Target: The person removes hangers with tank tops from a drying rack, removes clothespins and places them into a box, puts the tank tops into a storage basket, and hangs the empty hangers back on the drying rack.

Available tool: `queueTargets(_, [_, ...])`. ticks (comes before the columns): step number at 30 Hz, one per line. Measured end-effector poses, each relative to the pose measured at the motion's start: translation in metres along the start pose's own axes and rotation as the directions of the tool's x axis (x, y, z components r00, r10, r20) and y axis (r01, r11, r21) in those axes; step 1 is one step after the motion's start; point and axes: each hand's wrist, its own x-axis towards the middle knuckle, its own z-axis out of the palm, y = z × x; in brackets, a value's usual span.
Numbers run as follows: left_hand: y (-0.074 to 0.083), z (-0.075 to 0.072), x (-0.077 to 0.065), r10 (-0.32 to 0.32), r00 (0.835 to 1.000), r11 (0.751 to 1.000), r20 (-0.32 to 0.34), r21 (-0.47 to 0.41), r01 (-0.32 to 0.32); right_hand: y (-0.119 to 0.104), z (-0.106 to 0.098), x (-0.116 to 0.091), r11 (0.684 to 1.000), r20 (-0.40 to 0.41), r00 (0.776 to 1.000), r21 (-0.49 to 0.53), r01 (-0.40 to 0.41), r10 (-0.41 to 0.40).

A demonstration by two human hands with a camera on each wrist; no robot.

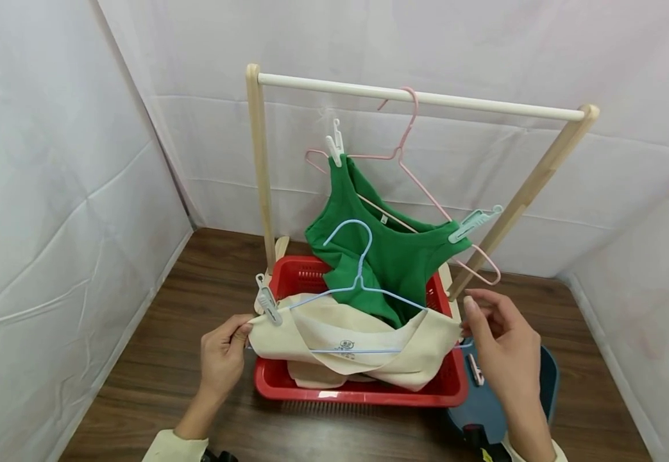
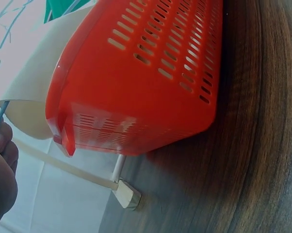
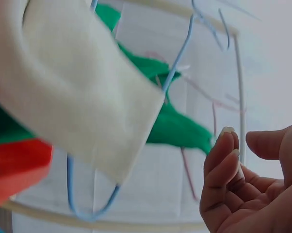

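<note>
Cream garment (image 1: 340,324), pinched in the left hand (image 1: 224,353), sits beside the loosely curled, narrowly parted right hand (image 1: 506,350).

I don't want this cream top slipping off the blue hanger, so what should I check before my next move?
1. Left hand holding the cream top at its left shoulder: ok.
2. Left shoulder clipped: ok, a grey clip is on it.
3. Right shoulder clipped: not ok, no clip there.
4. Right hand free: ok, holding nothing.
5. Spare clip available: ok, in the blue tub.
6. Blue hanger hooked on the rail: not ok, its hook is free.
</note>
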Motion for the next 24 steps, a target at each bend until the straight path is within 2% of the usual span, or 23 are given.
queueTargets(6, [0.003, 0.002, 0.003, 0.01, 1.0, 1.0, 0.002, 0.008, -0.01, -0.019, 0.012, -0.01, 0.985, 0.1, 0.992, 0.156, 0.066, -0.082])
queueTargets(13, [0.005, 0.001, 0.006, 0.026, 1.0, 1.0, 0.0, 0.011, -0.026, -0.048, 0.03, -0.011, 0.941, 0.179, 0.96, 0.303, 0.153, -0.214])
queueTargets(18, [0.005, 0.003, 0.006, 0.023, 1.0, 1.0, 0.018, 0.009, -0.023, -0.063, 0.042, -0.01, 0.914, 0.236, 0.927, 0.353, 0.199, -0.293])
queueTargets(21, [0.006, 0.004, 0.006, 0.025, 1.0, 1.0, 0.012, 0.003, -0.025, -0.071, 0.052, -0.011, 0.915, 0.283, 0.912, 0.356, 0.188, -0.297])
queueTargets(24, [0.006, 0.005, 0.006, 0.026, 1.0, 1.0, 0.009, -0.006, -0.026, -0.079, 0.063, -0.011, 0.929, 0.328, 0.907, 0.337, 0.15, -0.265])
